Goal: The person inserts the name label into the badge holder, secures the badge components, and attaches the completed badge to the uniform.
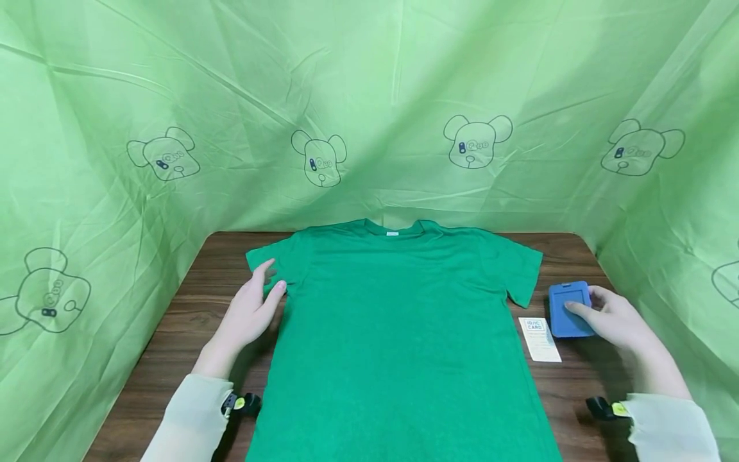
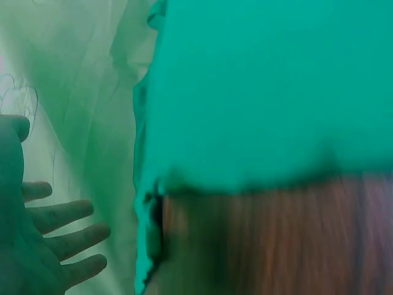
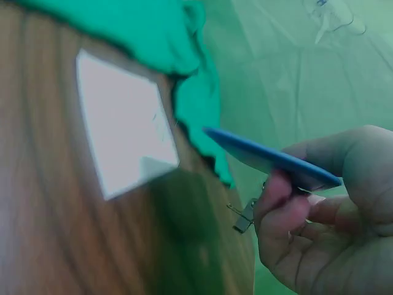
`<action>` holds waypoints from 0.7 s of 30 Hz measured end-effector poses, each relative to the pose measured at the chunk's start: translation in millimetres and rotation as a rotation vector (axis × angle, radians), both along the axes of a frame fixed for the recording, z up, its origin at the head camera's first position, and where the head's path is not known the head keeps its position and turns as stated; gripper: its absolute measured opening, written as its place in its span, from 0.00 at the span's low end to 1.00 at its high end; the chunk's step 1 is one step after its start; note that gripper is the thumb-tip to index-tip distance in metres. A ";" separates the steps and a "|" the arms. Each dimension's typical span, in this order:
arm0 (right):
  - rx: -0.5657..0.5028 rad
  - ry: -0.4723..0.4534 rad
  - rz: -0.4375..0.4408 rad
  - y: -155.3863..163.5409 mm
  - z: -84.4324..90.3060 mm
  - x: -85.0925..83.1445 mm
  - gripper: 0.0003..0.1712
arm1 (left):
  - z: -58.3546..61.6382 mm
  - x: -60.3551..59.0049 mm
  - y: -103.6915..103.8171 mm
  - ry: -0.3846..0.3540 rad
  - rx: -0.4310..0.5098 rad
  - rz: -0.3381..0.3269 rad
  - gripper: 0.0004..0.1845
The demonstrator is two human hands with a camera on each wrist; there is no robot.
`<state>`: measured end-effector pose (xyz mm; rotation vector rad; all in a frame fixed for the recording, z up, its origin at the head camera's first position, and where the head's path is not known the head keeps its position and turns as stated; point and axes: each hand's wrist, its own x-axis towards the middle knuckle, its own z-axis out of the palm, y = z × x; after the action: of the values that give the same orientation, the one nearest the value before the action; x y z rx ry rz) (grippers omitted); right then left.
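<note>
A green short-sleeved T-shirt (image 1: 398, 333) lies spread flat on a dark wooden table, its collar at the far edge. My left hand (image 1: 248, 311) hovers near the shirt's left sleeve, fingers spread and holding nothing; the left wrist view shows the same loose fingers (image 2: 77, 239). At the table's right side, my right hand (image 1: 626, 324) pinches a blue badge holder (image 1: 562, 328) between thumb and fingers. Seen edge-on in the right wrist view, the badge holder (image 3: 264, 158) is raised, with a small metal clip (image 3: 245, 216) beneath it.
Between the shirt and the badge holder, a white card (image 1: 540, 340) printed "ID/IC CARD" lies on the wooden table (image 1: 179, 327). Green curtains (image 1: 398, 77) with bear-head outlines hang behind and along both sides. Each wrist wears a small black camera (image 1: 251, 405).
</note>
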<state>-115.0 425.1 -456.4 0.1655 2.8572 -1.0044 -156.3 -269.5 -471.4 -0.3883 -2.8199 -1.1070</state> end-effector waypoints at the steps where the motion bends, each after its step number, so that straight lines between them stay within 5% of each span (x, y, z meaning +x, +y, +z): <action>1: -0.030 0.003 -0.009 -5.6 0.8 -1.9 0.32 | 0.6 -0.3 3.6 -0.005 0.026 0.000 0.35; 9: -0.509 -0.006 -0.103 -54.2 0.5 -17.9 0.38 | 11.8 -7.3 47.8 -0.028 0.208 -0.014 0.28; 21: -0.582 0.009 0.062 -140.3 29.0 -41.1 0.41 | 27.0 -19.3 117.2 -0.124 0.485 -0.062 0.23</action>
<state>-156.1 284.8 -427.3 0.0197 2.4245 -1.7568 -175.6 -152.3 -444.4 -0.3715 -2.5215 -1.8192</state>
